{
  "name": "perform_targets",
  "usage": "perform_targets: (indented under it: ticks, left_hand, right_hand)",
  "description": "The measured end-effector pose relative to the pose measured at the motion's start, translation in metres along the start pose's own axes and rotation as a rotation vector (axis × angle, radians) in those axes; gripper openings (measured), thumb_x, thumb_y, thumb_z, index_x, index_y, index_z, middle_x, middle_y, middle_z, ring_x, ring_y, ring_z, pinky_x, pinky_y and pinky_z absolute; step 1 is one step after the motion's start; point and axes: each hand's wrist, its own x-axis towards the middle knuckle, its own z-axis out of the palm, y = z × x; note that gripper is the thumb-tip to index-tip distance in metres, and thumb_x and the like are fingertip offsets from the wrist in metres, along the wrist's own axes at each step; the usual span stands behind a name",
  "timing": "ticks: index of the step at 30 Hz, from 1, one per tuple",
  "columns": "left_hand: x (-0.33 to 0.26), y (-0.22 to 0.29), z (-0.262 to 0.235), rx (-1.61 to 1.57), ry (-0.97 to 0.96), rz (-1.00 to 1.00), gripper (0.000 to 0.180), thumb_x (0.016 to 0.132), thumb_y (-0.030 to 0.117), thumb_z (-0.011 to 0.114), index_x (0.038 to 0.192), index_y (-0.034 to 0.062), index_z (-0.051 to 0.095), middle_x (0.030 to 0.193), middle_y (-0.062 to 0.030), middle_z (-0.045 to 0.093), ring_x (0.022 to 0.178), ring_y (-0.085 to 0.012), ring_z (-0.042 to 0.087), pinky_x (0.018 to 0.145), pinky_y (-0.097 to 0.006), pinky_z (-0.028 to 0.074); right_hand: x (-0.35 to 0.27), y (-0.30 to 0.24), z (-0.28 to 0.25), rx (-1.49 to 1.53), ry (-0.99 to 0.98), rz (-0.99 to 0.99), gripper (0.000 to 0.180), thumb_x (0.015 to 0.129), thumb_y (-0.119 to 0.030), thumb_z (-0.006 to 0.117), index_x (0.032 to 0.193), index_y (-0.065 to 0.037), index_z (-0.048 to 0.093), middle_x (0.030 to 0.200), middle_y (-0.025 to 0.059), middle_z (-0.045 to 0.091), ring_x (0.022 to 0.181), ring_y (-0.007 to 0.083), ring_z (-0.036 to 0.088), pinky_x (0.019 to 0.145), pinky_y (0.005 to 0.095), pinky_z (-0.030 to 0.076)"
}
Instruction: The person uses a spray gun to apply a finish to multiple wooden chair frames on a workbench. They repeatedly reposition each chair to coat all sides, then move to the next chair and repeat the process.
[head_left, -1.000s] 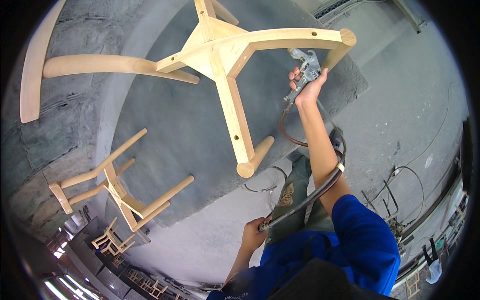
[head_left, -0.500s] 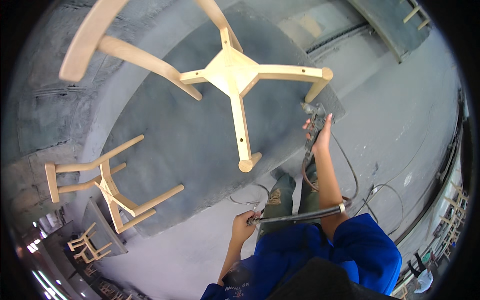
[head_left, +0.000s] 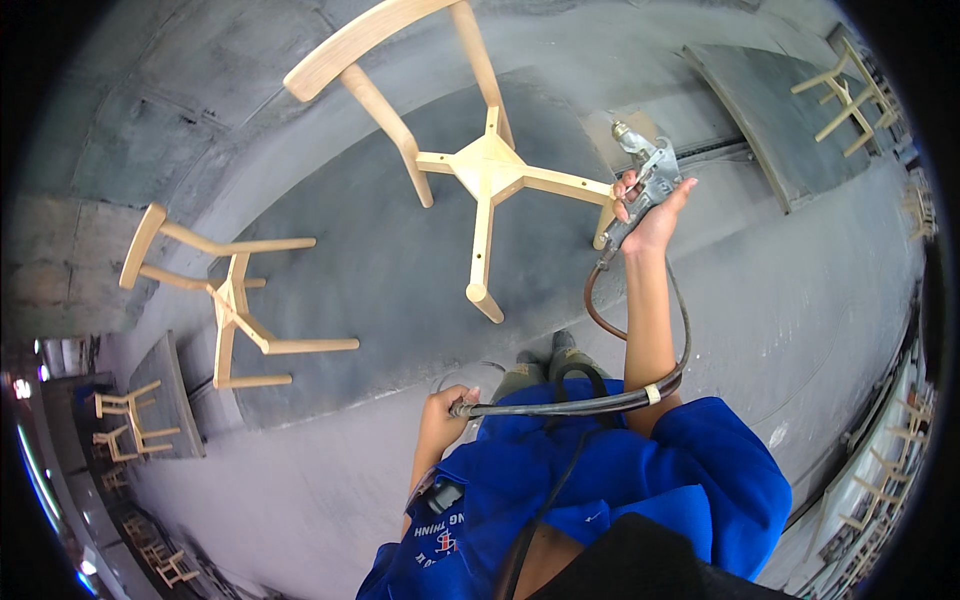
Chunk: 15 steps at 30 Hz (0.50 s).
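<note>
My right hand (head_left: 652, 218) is closed around the grip of a metal spray gun (head_left: 655, 175), its nozzle pointing up and away from me. A brown hose (head_left: 592, 300) runs from the gun's base back along my forearm. Lower left, my left hand (head_left: 442, 412) is closed on the black hose (head_left: 560, 408), which stretches across my front to my right arm. Just left of the gun stands a pale wooden chair frame (head_left: 487, 168) without a seat, its cross-shaped support facing up. The gun overlaps the end of one of its arms in view; I cannot tell whether they touch.
A second seatless chair frame (head_left: 232, 300) stands at left on the same dark grey panel (head_left: 380, 270). More frames are on another panel at upper right (head_left: 845, 95), at lower left (head_left: 130, 415) and along the right rim (head_left: 885, 465). Loose hoses trail near my feet.
My right hand has raised the spray gun up and slightly right. The view has shifted, so the large chair frame appears smaller and more of it shows. My left hand still grips the hose.
</note>
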Motion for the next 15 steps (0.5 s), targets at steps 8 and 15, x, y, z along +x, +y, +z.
perform_targets:
  ticks: [8, 15]
  left_hand:
    - [-0.047, 0.040, 0.031, -0.097, 0.172, -0.189, 0.038, 0.097, 0.030, 0.070, 0.078, -0.0015, 0.066, 0.053, -0.0048, 0.041, 0.054, -0.0121, 0.034, 0.051, -0.034, 0.030]
    - [-0.065, 0.024, -0.017, -0.009, 0.225, -0.265, 0.033, 0.094, 0.029, 0.075, 0.081, -0.0008, 0.068, 0.054, -0.0088, 0.050, 0.053, -0.0137, 0.040, 0.051, -0.033, 0.034]
  right_hand:
    - [-0.008, 0.008, 0.011, -0.190, -0.019, 0.245, 0.077, 0.100, -0.075, 0.025, 0.104, -0.005, 0.056, 0.074, 0.0083, 0.059, 0.062, 0.0180, 0.058, 0.040, 0.0248, 0.034]
    - [-0.015, 0.089, 0.041, -0.141, -0.119, 0.337, 0.081, 0.097, -0.080, 0.021, 0.103, -0.007, 0.055, 0.070, 0.0065, 0.054, 0.061, 0.0176, 0.055, 0.040, 0.0254, 0.035]
